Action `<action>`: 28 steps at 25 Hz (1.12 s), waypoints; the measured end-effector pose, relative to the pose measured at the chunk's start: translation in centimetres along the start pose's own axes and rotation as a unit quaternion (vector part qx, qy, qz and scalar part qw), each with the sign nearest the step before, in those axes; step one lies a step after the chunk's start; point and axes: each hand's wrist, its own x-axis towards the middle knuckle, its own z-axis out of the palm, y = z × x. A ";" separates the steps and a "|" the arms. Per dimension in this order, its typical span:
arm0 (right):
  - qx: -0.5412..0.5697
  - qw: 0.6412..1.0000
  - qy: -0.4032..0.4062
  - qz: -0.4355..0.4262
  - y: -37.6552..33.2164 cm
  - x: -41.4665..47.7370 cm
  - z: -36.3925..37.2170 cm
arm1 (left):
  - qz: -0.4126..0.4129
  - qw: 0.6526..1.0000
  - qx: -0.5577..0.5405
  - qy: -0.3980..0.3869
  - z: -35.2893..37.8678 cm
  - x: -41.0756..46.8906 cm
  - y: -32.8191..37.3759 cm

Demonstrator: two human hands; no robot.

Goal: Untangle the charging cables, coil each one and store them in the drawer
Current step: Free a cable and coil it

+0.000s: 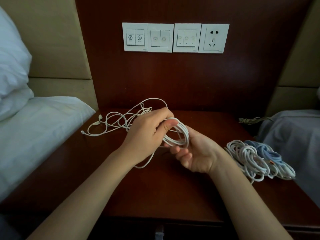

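The left hand (149, 130) pinches a half-made coil (181, 137) of white cable under its thumb, so that the loops cannot spring open. The right hand (195, 153), palm up, curls its fingers under the same coil to keep it round. A free strand hangs toward 6 o'clock, not yet wound.

The loose tangle (121, 118) lies on the desk (173, 187) at 10 o'clock, apart from the finished pile (256, 158) of white and blue coils at 4 o'clock. The drawer (159, 229) at 6 o'clock seems closed.

The switch plates (161, 38) at 12 o'clock carry icons and small corner marks, too blurred to read.
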 end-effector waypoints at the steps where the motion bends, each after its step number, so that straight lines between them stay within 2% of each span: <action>1: 0.024 1.000 0.003 -0.009 0.0 0.0 0.1 | 0.004 1.000 -0.008 -0.004 0.0 0.0 0.0; 6: 0.073 0.989 0.065 -0.115 0.2 0.5 0.3 | -0.043 0.996 -0.077 -0.022 0.5 -0.5 -0.1; 11: -0.012 0.957 0.156 -0.245 0.7 1.4 0.9 | -0.174 0.975 -0.136 -0.016 1.4 -0.6 -0.2; 14: -0.112 0.909 0.219 -0.336 1.1 1.6 1.0 | -0.267 0.936 -0.230 -0.007 1.6 -0.2 0.2; 19: -0.274 0.779 0.307 -0.473 1.6 1.3 1.5 | -0.406 0.829 -0.384 0.010 1.9 0.4 0.9; 22: -0.329 0.721 0.325 -0.516 2.1 1.0 1.5 | -0.463 0.773 -0.434 -0.009 1.8 0.7 1.2; 24: -0.327 0.723 0.321 -0.517 2.2 0.9 1.6 | -0.477 0.766 -0.430 -0.010 1.8 0.8 1.4; 28: -0.270 0.776 0.298 -0.486 2.2 1.0 1.8 | -0.459 0.807 -0.371 -0.006 2.2 0.4 1.4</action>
